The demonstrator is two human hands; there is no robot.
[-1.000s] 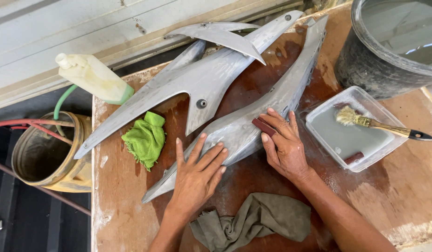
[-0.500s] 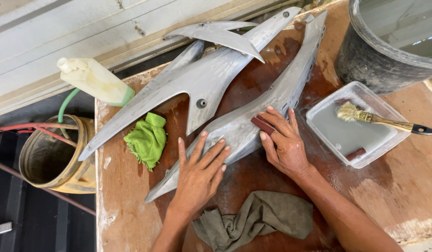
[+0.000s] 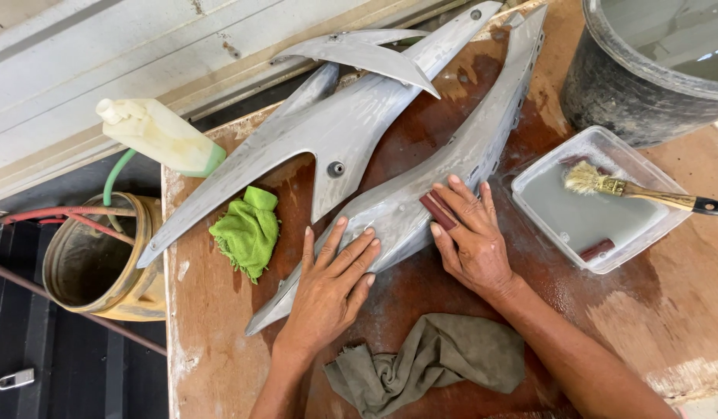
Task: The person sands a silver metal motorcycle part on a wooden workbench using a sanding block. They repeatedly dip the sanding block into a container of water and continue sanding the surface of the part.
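The grey panel [image 3: 421, 194] runs lower left to upper right; the left hand [image 3: 328, 283] lies spread flat on its lower end; the right hand [image 3: 471, 237], further up, presses a dark red block [image 3: 438, 211] against it.

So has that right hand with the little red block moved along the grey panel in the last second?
No. The right hand and its red block sit at the same spot on the grey panel; only the camera shifted.

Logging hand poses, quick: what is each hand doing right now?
Left hand: open, flat on the grey panel.
Right hand: fingers pressing a dark red sanding block onto the same panel.
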